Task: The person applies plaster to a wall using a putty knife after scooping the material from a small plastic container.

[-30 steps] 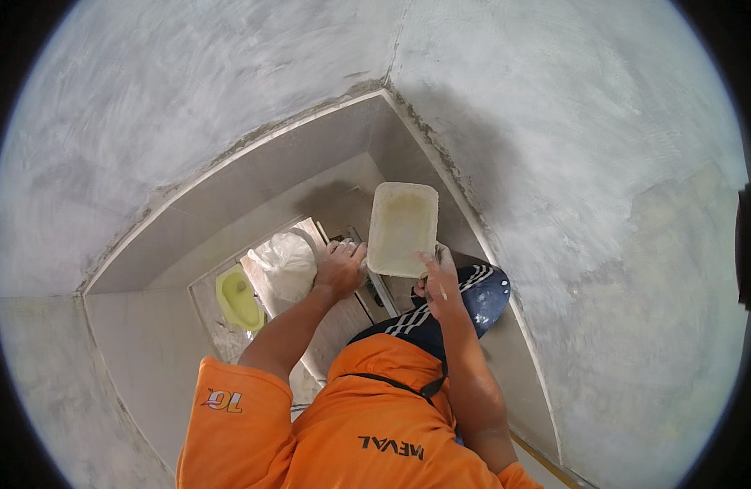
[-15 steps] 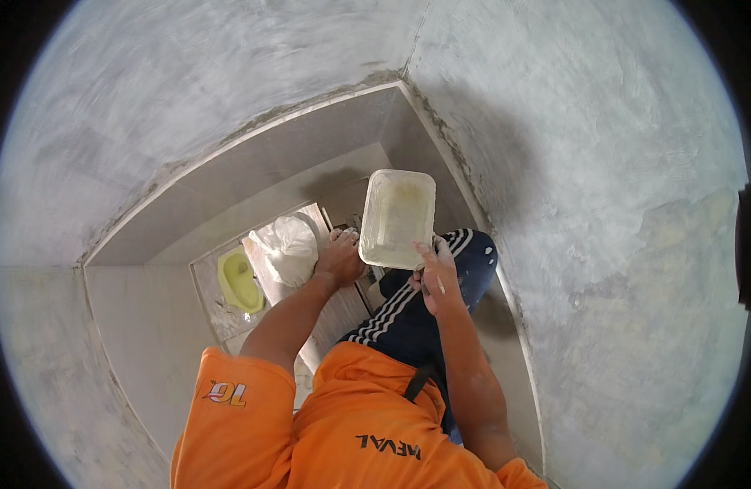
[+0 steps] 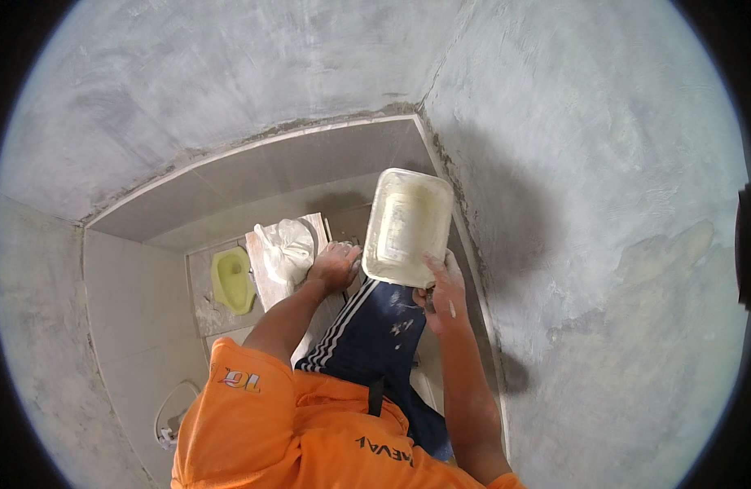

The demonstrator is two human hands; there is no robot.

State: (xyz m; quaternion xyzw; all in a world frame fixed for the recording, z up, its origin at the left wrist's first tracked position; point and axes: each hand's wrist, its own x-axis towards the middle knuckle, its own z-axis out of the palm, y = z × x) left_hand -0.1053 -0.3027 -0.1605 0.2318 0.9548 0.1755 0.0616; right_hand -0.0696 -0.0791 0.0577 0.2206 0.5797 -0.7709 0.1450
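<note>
My right hand (image 3: 443, 295) grips a rectangular white plastic tub (image 3: 379, 232) by its near right corner, with fingers over the rim. The tub is tilted so its inside shows, smeared with pale paste. A small dark thing shows by those fingers, too unclear to name. My left hand (image 3: 337, 266), dusted white, rests with curled fingers at the right side of a pale board (image 3: 265, 281). What those fingers close on is hidden. Beside the left hand, a crumpled white plastic bag (image 3: 286, 251) sits on the board.
Bare grey plastered walls (image 3: 628, 204) rise ahead and on the right, above grey tiling (image 3: 294, 159). A yellow-green squat toilet (image 3: 233, 281) is set in the floor left of the board. A pale rounded fixture (image 3: 176, 411) shows low on the left. My dark-trousered leg (image 3: 379, 326) lies between my arms.
The tub in my right hand has shifted slightly right and tilted, showing more of its inside. My leg has swung left and the view has shifted. My left hand stays by the board.
</note>
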